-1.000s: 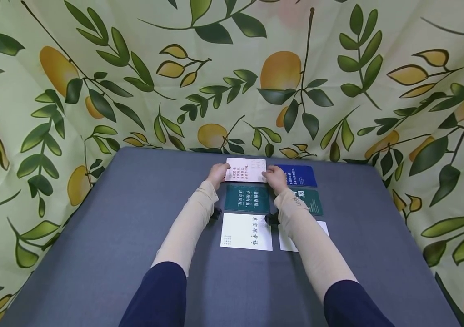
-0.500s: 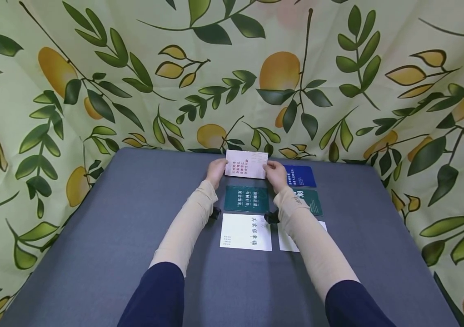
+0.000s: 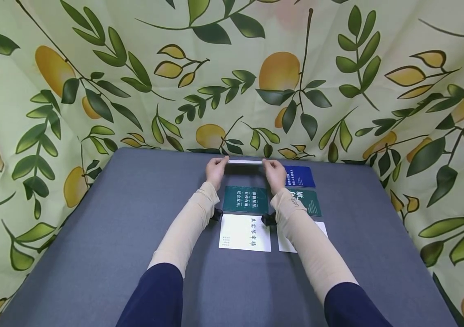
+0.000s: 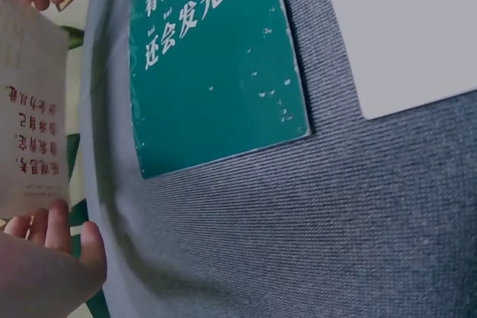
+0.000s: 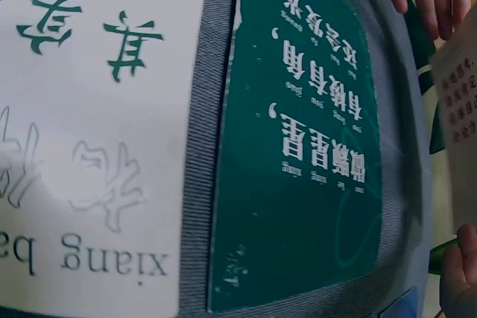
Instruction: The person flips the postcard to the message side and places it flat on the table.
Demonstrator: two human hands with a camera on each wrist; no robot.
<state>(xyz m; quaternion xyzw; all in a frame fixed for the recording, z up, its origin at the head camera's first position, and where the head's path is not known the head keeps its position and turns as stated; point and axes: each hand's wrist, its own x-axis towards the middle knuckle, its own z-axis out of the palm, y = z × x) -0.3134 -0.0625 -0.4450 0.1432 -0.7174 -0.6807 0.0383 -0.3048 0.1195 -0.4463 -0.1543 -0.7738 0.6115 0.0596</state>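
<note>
At the back of the table, a thin pale pink notebook [image 3: 245, 162] with red characters is tilted nearly edge-on in the head view. My left hand [image 3: 216, 172] pinches one short side of it and my right hand [image 3: 274, 176] the other. Both wrist views show its printed face, turned toward the cameras: the left wrist view has the notebook [image 4: 33, 117] at the left edge, the right wrist view has the notebook [image 5: 458, 132] at the right edge. A green notebook [image 3: 246, 200] with white characters lies just in front of the hands.
In front of the green one lies a white notebook [image 3: 245, 232] with dark lettering. To the right are a blue notebook [image 3: 300, 176], a second green one [image 3: 311, 203] and another white one [image 3: 286, 240], partly under my right arm. A patterned curtain [image 3: 232, 68] backs the grey table [image 3: 142, 218].
The pink notebook came up off the table with its printed face toward the head camera, then tipped until nearly edge-on. Both hands kept hold of it; the other notebooks stayed put.
</note>
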